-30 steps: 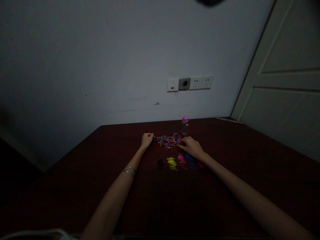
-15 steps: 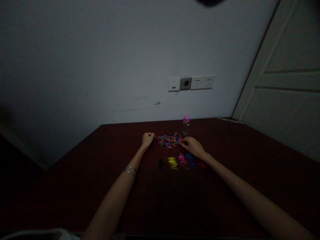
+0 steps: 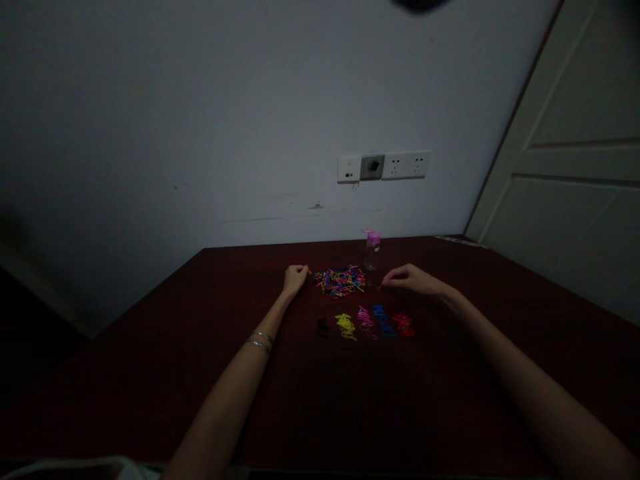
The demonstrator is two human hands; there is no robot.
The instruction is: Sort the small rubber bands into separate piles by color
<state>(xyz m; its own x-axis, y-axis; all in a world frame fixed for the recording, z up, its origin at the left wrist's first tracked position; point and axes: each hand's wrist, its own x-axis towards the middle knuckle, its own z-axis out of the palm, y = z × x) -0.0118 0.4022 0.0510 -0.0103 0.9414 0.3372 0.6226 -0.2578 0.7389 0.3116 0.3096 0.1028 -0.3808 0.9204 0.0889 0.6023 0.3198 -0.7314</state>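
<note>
A mixed pile of small coloured rubber bands (image 3: pixel 340 281) lies on the dark table. My left hand (image 3: pixel 296 279) rests at the pile's left edge, its fingers curled closed; whether anything is in them is hidden. To the right of the pile, my right hand (image 3: pixel 407 279) pinches a small red rubber band (image 3: pixel 380 288) between thumb and fingertips. Nearer to me lie separate little heaps in a row: black bands (image 3: pixel 323 327), yellow bands (image 3: pixel 345 327), pink bands (image 3: pixel 367 321), blue bands (image 3: pixel 383 321) and red bands (image 3: pixel 403 325).
Behind the pile stands a clear bottle (image 3: pixel 372 257) with a pink lid. The dark reddish table (image 3: pixel 250 267) meets a pale wall with a row of sockets (image 3: pixel 383 167). A panelled door (image 3: pixel 565 180) is on the right.
My right hand has moved right, away from the pile's edge, with a red rubber band in its fingertips. The red heap now shows fully. My left hand stays where it was.
</note>
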